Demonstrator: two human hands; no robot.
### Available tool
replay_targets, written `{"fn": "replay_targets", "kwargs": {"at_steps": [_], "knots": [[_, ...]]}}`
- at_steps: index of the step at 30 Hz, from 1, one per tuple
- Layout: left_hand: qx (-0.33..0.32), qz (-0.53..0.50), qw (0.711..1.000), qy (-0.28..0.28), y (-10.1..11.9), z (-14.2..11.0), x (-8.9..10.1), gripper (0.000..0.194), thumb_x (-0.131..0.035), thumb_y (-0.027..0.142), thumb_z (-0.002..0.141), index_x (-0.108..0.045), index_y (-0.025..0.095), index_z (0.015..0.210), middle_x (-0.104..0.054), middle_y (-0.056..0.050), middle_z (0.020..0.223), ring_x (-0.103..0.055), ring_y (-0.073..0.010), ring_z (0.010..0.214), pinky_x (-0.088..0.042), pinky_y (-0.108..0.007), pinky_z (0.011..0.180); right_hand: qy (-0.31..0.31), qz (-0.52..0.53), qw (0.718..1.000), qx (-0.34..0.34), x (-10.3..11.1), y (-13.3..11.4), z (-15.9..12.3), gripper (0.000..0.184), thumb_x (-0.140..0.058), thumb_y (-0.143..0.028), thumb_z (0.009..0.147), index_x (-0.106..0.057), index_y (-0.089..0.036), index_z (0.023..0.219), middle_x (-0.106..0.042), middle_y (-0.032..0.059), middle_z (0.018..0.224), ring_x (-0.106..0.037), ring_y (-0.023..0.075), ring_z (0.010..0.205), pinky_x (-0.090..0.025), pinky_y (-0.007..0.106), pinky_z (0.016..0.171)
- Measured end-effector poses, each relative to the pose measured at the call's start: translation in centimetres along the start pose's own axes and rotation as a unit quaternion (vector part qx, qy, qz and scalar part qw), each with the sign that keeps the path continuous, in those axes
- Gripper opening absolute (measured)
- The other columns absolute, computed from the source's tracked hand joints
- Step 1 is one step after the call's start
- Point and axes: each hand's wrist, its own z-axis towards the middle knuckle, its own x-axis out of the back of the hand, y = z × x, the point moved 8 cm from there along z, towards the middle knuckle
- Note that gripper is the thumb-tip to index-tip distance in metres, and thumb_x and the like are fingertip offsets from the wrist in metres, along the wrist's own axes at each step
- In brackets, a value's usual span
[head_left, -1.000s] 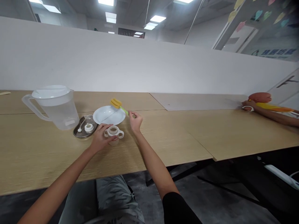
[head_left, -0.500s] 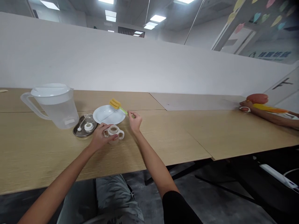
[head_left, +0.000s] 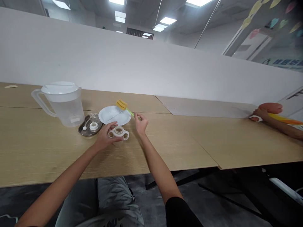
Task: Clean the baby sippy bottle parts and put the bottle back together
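Observation:
My left hand (head_left: 107, 137) is wrapped round a clear baby bottle (head_left: 119, 131) with a white two-handled collar, its open mouth facing up. Between the fingertips of my right hand (head_left: 141, 123) is the green handle of a bottle brush (head_left: 122, 105). The brush's yellow sponge head hangs over the far side of a white bowl (head_left: 103, 115), just beyond the bottle. Left of the bowl, a small metal tray (head_left: 82, 132) holds a white bottle ring (head_left: 93, 126), a straw with a weighted end (head_left: 85, 127) and a clear cap (head_left: 95, 117).
A large clear lidded pitcher (head_left: 65, 108) of water stands at the left. A white wall (head_left: 142, 69) runs along the table's back edge. At far right, another person's hand (head_left: 260, 113) touches a baby doll (head_left: 272, 107) on the table (head_left: 189, 145).
The whole view has shifted, so the things on the table appear farther right. Both hands keep their holds on the bottle and the brush, which stay near the bowl.

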Motion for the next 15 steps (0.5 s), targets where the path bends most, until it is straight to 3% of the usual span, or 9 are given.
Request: {"fn": "replay_targets", "kwargs": {"at_steps": [3,9,13,15], "knots": [[0.038,-0.029,0.999,-0.020,-0.7,0.0,-0.4,0.088,-0.086,0.055,0.055,-0.058,0.019,0.131,-0.068,-0.012,0.122,-0.063,-0.0300,0.113,-0.051,-0.042,0.095,0.004,0.004,1.000,0.002,0.0,-0.1,0.1,0.048,-0.056,-0.058,0.079,-0.074,-0.014,0.075,-0.071,0.0058,0.072,-0.054,0.0159,0.065,-0.042,0.028,0.067],[0.047,-0.026,0.998,-0.031,-0.9,0.0,-0.8,0.065,-0.083,0.054,0.061,-0.070,0.018,0.114,-0.072,-0.009,0.110,-0.067,-0.0272,0.099,-0.054,-0.037,0.082,0.008,0.024,1.000,0.001,0.1,-0.3,0.1,0.047,-0.055,-0.059,0.079,-0.073,-0.015,0.075,-0.074,0.0082,0.077,-0.060,0.0187,0.072,-0.046,0.030,0.073],[0.026,-0.017,0.999,0.012,0.1,0.1,0.4,0.067,-0.083,0.057,0.060,-0.070,0.019,0.114,-0.072,-0.010,0.110,-0.066,-0.0273,0.100,-0.054,-0.038,0.084,0.014,0.040,0.999,-0.008,0.2,-0.3,0.2,0.042,-0.058,-0.055,0.078,-0.072,-0.016,0.074,-0.074,0.0070,0.076,-0.061,0.0184,0.071,-0.048,0.031,0.074],[-0.016,0.023,0.997,0.075,1.4,0.2,2.2,0.067,-0.081,0.059,0.061,-0.069,0.019,0.113,-0.071,-0.010,0.111,-0.066,-0.0271,0.101,-0.052,-0.040,0.089,0.020,0.061,0.998,-0.010,0.3,-0.6,0.2,0.041,-0.059,-0.054,0.078,-0.072,-0.015,0.074,-0.073,0.0067,0.075,-0.061,0.0183,0.071,-0.049,0.031,0.074]]}}
